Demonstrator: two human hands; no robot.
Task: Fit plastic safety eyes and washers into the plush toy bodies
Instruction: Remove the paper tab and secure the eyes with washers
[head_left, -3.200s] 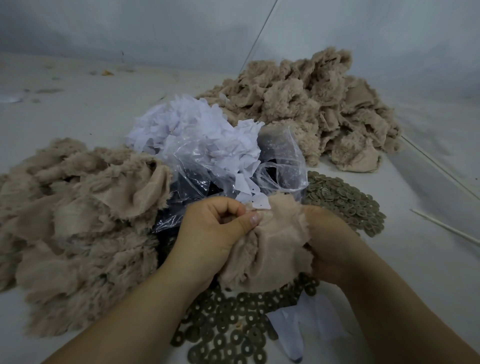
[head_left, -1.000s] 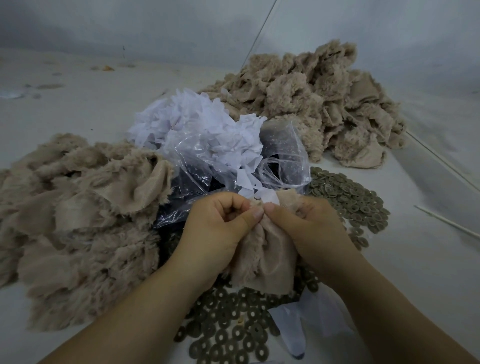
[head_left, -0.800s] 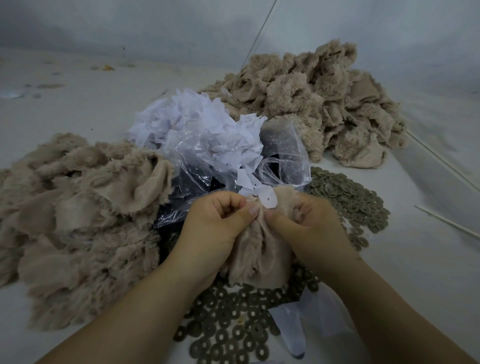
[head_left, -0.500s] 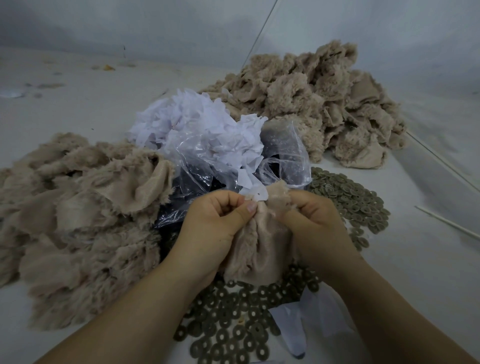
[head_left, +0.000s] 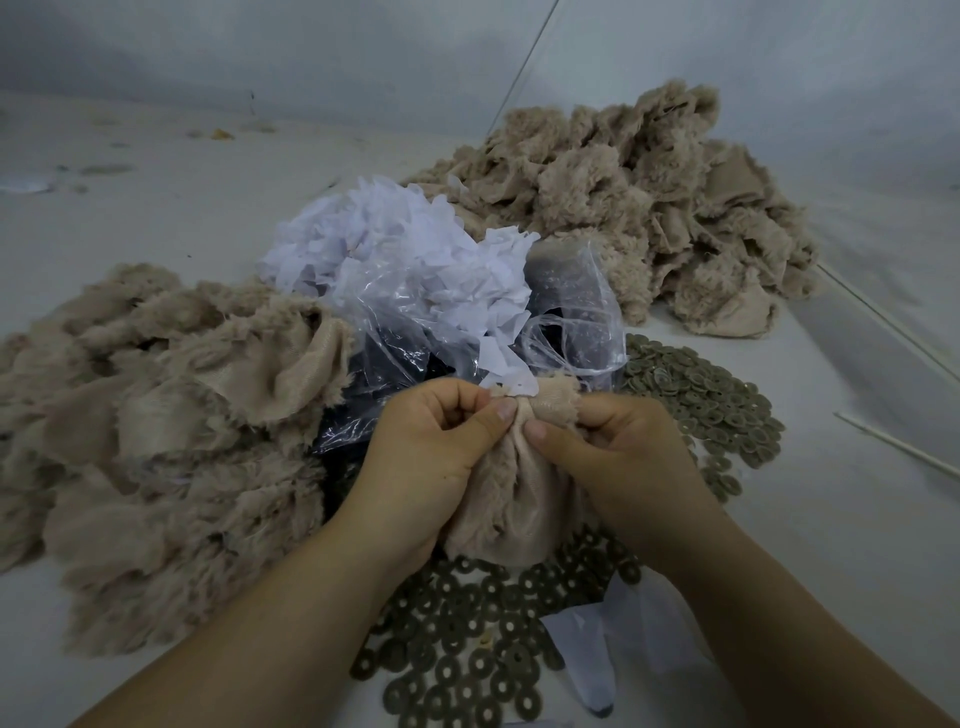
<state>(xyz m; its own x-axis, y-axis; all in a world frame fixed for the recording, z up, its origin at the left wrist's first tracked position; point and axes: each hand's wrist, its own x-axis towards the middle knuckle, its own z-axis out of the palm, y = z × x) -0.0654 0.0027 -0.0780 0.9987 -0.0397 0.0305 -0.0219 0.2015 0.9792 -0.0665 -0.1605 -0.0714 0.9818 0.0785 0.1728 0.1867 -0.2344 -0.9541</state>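
Note:
A beige plush body (head_left: 511, 506), turned inside out, hangs between both hands over the table. My left hand (head_left: 426, 457) pinches its gathered top with thumb and curled fingers. My right hand (head_left: 618, 457) grips the same top from the right, thumb pressed on the fabric close to the left thumb. No eye or washer shows between the fingers. Dark round washers (head_left: 467, 654) lie scattered under the hands, and more washers (head_left: 696, 395) lie heaped to the right.
One pile of beige plush bodies (head_left: 171, 431) lies at the left, another plush pile (head_left: 639, 208) at the back right. A clear plastic bag (head_left: 410, 358) with dark parts and a heap of white paper scraps (head_left: 410, 249) sit in the middle. A thin white stick (head_left: 893, 447) lies at right.
My right hand came out from behind the plush body and closed on its top beside my left thumb. The fabric is now bunched tighter between both hands.

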